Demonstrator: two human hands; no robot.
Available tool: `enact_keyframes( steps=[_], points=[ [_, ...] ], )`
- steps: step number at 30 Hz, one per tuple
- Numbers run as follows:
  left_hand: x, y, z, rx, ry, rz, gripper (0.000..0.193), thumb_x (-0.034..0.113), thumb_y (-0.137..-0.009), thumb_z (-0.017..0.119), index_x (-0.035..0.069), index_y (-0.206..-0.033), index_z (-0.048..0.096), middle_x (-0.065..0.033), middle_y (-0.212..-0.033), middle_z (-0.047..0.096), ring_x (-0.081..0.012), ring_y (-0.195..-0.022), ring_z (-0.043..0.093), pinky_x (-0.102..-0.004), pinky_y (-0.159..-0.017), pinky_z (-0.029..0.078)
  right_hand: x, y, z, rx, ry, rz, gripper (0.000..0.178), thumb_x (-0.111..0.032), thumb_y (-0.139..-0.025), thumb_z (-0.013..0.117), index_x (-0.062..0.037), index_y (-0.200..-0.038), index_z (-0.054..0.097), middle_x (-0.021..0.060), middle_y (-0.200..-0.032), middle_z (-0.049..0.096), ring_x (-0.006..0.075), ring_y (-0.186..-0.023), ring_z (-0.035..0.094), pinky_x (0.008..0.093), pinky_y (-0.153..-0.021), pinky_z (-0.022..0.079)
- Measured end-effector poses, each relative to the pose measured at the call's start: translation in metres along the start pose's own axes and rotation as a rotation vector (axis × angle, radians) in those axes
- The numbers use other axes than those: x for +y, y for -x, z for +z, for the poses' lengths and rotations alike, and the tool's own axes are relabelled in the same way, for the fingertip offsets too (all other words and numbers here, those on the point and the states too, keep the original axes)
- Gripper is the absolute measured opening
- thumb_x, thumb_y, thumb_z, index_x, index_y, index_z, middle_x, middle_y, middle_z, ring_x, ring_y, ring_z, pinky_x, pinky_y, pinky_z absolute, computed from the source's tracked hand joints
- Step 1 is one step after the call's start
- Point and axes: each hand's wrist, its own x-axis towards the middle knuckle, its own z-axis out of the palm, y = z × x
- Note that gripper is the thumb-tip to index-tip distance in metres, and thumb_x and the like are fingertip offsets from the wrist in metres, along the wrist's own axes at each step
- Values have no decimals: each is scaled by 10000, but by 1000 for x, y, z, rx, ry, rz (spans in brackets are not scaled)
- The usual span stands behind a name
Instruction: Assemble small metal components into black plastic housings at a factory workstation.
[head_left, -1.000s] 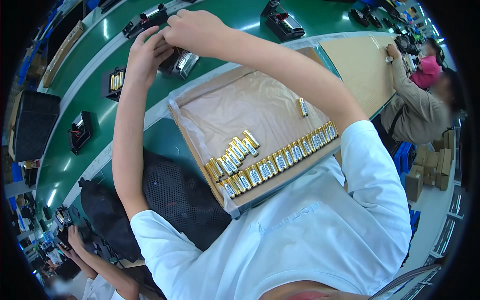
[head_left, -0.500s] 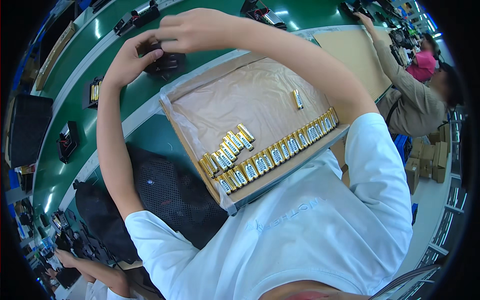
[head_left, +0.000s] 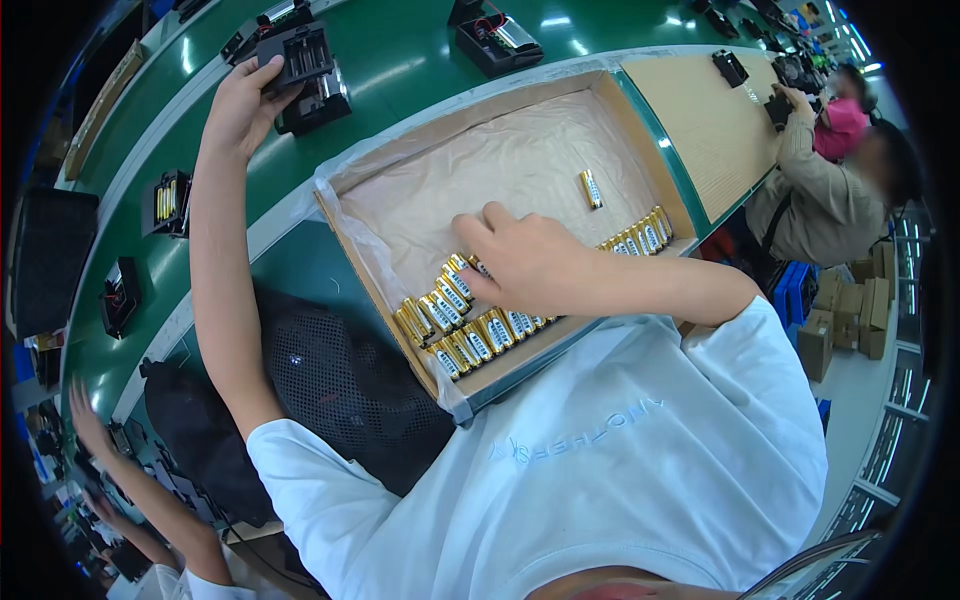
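My left hand (head_left: pixel 242 108) is closed on the edge of a black battery case (head_left: pixel 297 58), its slotted inside facing up, above the green work surface at the far left. Just beneath it lies another black case (head_left: pixel 322 112). Over a shallow cardboard tray (head_left: pixel 372 262) hovers my right hand (head_left: pixel 525 262), fingers apart and bent down, thumb beside a cluster of gold-and-white batteries (head_left: pixel 440 304). Its fingers hide part of that cluster and part of the long row of batteries (head_left: pixel 490 335) along the near side. A single battery (head_left: pixel 591 189) lies apart on the tray's lining.
More black cases stand along the green belt (head_left: pixel 400 75): one holding batteries (head_left: pixel 168 203), an empty-looking one (head_left: pixel 120 297), and one with red wires (head_left: pixel 497 40). A black mesh bag (head_left: pixel 335 375) sits left of the tray. Co-workers sit at right (head_left: pixel 820 205) and lower left (head_left: pixel 200 545).
My right hand has left the case at the far left and come down over the tray's batteries. My left hand has risen slightly, holding the case with its slots showing.
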Motion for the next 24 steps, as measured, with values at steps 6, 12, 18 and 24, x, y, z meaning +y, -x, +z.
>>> enact_keyframes(
  steps=[6, 12, 18, 24],
  points=[
    [-7, -5, 6, -55, 88, 13, 451, -23, -912, 567, -85, -1302, 350, -249, -1134, 519, -309, -1012, 619, -390, -916, 554, 3, -8, -2, -121, 166, 103, 321, -184, -863, 641, -5, -1098, 516, 202, -952, 608, 328, -662, 648, 394, -637, 559],
    [-6, 11, 15, 22, 78, -15, 632, -133, -835, 550, -27, -1376, 241, -278, -1204, 457, -341, -991, 618, -419, -835, 582, 23, -43, -31, -49, -332, -74, 265, -111, -818, 638, -17, -1057, 573, 134, -919, 660, 273, -758, 638, 371, -717, 520],
    [8, 27, 35, -28, -15, 50, 548, -5, -876, 541, 10, -1370, 303, -278, -1197, 484, -321, -952, 639, -380, -759, 596, 23, -185, -90, 558, -310, -181, 233, -159, -792, 707, -1, -962, 679, 121, -786, 700, 248, -663, 645, 343, -643, 512],
    [10, 17, 24, 82, 271, -36, 399, 261, -950, 496, -5, -1243, 439, -215, -1057, 583, -298, -864, 663, -359, -700, 599, -3, -239, -104, 566, -93, -285, 255, -192, -777, 738, 31, -898, 719, 135, -751, 698, 235, -568, 631, 331, -606, 518]
  ],
)
